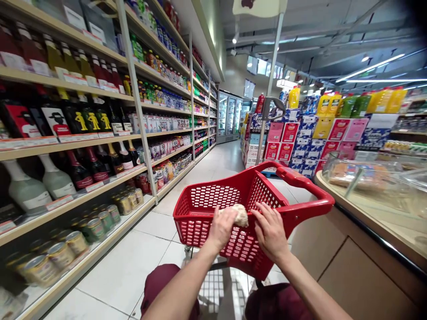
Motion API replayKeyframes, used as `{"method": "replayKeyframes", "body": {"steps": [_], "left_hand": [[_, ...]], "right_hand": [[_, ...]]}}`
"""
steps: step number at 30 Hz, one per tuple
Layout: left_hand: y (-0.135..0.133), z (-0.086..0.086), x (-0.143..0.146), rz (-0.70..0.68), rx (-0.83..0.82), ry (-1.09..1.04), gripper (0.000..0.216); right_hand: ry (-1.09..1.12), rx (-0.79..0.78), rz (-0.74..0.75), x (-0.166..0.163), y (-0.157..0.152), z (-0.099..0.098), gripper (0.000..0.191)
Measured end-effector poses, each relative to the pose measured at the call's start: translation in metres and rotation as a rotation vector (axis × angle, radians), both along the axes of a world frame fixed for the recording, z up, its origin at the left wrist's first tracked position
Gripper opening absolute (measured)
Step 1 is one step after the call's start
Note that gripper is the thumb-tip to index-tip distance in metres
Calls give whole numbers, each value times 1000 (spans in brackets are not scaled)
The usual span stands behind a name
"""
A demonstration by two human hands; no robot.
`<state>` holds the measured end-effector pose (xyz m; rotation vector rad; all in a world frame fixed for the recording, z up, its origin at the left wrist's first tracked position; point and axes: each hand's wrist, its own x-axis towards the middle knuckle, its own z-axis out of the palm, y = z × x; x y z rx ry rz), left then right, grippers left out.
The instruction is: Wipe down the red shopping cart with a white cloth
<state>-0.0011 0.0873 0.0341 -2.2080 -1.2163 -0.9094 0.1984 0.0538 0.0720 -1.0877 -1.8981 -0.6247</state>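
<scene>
A red plastic shopping basket on wheels stands in the aisle right in front of me, its red handle arching to the right. My left hand is closed around a crumpled beige cloth and presses it on the basket's near rim. My right hand rests on the same rim just right of the cloth, fingers spread and flat on the red mesh. The basket looks empty inside. My knees in dark red trousers show at the bottom.
Shelves of wine bottles, jars and tins run along the left. A glass-topped counter stands close on the right. Stacked boxes and juice bottles stand ahead right. The white tiled aisle leads to fridges.
</scene>
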Motion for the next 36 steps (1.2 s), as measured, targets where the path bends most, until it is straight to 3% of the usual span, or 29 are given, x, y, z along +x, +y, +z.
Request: {"method": "replayKeyframes", "body": {"steps": [3, 8, 10, 15, 20, 22, 25, 27, 29, 32, 36], "left_hand": [[0, 1, -17, 3, -13, 26, 41], [-7, -10, -98, 241, -39, -44, 43], [-8, -12, -101, 257, -56, -48, 42], [-7, -11, -89, 103, -91, 24, 41], [-14, -17, -137, 387, -117, -144, 41], [-13, -17, -134, 363, -99, -145, 41], [-7, -12, -101, 129, -117, -38, 44], [-6, -8, -83, 56, -180, -33, 47], [-10, -8, -80, 87, -249, -108, 52], [-24, -14, -97, 169, -294, -309, 54], [-44, -25, -122, 193, -300, -829, 51]], "right_hand": [[-39, -25, 15, -12, 4, -4, 37], [-24, -36, -24, -11, 6, -16, 35], [-34, -38, -6, -22, 6, -17, 34], [-62, -35, 65, -48, 7, -8, 32], [-38, -44, 26, -40, 6, -12, 31], [-40, -60, 62, -46, 4, -15, 31], [-50, -68, 222, -77, 2, -22, 35], [-54, -59, 349, -106, 5, -28, 38], [-51, -55, 424, -135, 10, -37, 38], [-9, -76, 407, -172, 19, -50, 37], [55, -110, 319, -199, 30, -58, 38]]}}
